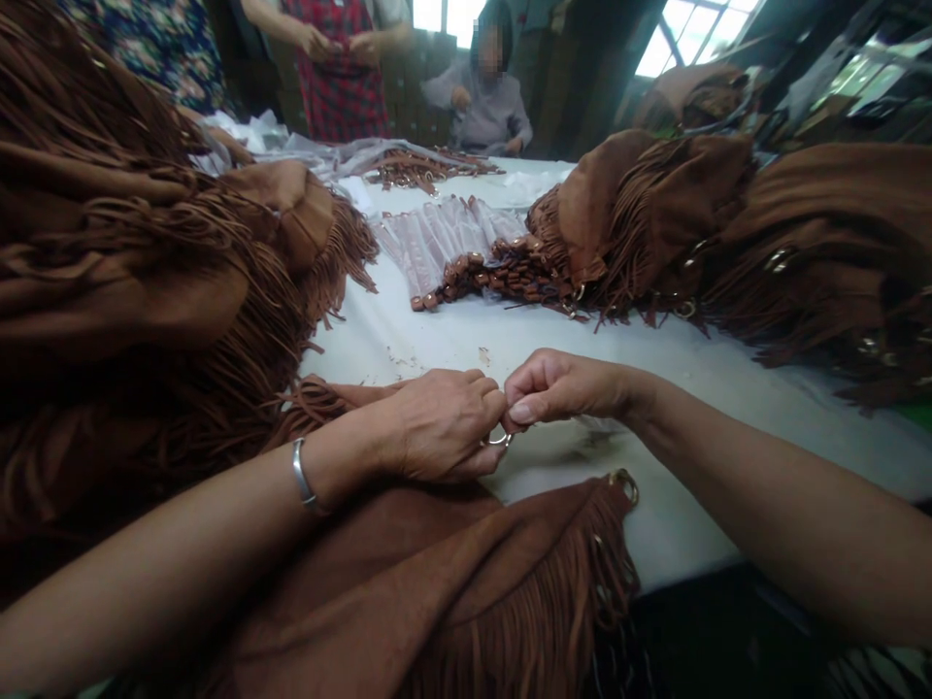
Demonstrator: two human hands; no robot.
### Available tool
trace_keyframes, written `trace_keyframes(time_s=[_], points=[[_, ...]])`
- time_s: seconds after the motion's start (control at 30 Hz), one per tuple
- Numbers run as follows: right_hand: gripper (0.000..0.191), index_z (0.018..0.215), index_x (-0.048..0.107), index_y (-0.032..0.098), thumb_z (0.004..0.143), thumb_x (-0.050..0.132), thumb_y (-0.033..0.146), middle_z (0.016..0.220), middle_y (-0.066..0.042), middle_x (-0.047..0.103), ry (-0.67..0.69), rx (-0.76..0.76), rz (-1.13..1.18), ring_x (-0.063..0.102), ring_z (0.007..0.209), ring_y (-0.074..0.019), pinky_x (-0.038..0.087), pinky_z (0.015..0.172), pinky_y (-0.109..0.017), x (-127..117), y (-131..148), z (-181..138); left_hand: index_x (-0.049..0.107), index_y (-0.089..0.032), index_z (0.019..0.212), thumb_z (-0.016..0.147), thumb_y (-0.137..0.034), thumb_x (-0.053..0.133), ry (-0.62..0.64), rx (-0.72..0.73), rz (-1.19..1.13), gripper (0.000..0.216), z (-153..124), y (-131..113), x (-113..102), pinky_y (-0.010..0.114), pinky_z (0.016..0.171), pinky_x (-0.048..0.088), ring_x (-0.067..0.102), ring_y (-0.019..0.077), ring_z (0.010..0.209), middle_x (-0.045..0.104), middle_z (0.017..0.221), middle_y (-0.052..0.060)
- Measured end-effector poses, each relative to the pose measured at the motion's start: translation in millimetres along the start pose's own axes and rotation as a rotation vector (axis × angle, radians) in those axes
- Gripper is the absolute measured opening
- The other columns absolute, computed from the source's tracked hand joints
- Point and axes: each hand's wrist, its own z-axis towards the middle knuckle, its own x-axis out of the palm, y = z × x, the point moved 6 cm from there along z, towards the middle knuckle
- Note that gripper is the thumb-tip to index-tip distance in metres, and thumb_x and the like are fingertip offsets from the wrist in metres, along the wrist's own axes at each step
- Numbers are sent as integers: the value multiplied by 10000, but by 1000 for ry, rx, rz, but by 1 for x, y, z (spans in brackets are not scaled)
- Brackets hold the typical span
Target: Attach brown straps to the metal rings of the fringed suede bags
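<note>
My left hand [444,422], with a silver bracelet at the wrist, is closed on the edge of a brown fringed leather bag [393,582]. A metal ring [500,440] shows just under its fingertips. My right hand [564,388] meets it there, its thumb and forefinger pinching a small brown leather tab [514,425] right above the ring. Most of the tab is hidden by the fingers. The bag lies below both hands at the table's near edge, its fringe hanging down, and a gold ring [624,485] sits at its right corner.
Brown fringed leather is heaped high at left [109,252], with more fringed bags [655,204] at right. Between them on the white table [437,340] lie straps in clear wrapping [444,243] with brown ends. Several people are across the table, one in a checked apron [342,78].
</note>
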Motion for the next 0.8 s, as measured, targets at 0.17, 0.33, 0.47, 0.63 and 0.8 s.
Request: trace_keyframes(time_s=[0.17, 0.33, 0.47, 0.63, 0.8], points=[[340, 719, 593, 86, 725, 675, 415, 479, 55, 408, -96, 35, 66, 235, 382, -30, 110, 352, -184, -7, 5, -4, 499, -145, 914, 847, -630, 366, -19, -96, -31, 507, -1, 12, -2, 325, 674, 422, 502, 209, 762, 548, 852, 63], [346, 680, 552, 113, 722, 675, 434, 420, 87, 313, -245, 117, 158, 178, 351, -25, 99, 321, -163, -8, 4, -12, 478, -153, 921, 845, -603, 416, -41, -193, 10, 461, 1, 21, 3, 306, 647, 393, 498, 208, 773, 545, 879, 66], [307, 696, 542, 117, 757, 645, 400, 418, 99, 280, -246, 65, 282, 176, 344, -22, 151, 314, -137, -9, 2, 0, 470, -150, 960, 907, -441, 398, -70, -321, 65, 304, 1, 31, 4, 305, 681, 389, 504, 214, 809, 549, 878, 71], [419, 946, 592, 117, 822, 561, 516, 844, -70, 625, -276, -35, 96, 574, 633, -114, 463, 511, -196, -47, -13, -3, 482, -183, 862, 932, -418, 317, 59, -311, -215, 296, 9, 48, 15, 241, 617, 376, 490, 147, 673, 523, 760, 18], [460, 960, 599, 89, 760, 651, 500, 844, -88, 631, -27, 87, 118, 604, 667, -141, 504, 583, -243, -50, -53, -35, 515, -199, 919, 919, -501, 311, 180, -314, -386, 365, 23, 66, 21, 211, 565, 371, 519, 129, 617, 570, 710, -2]])
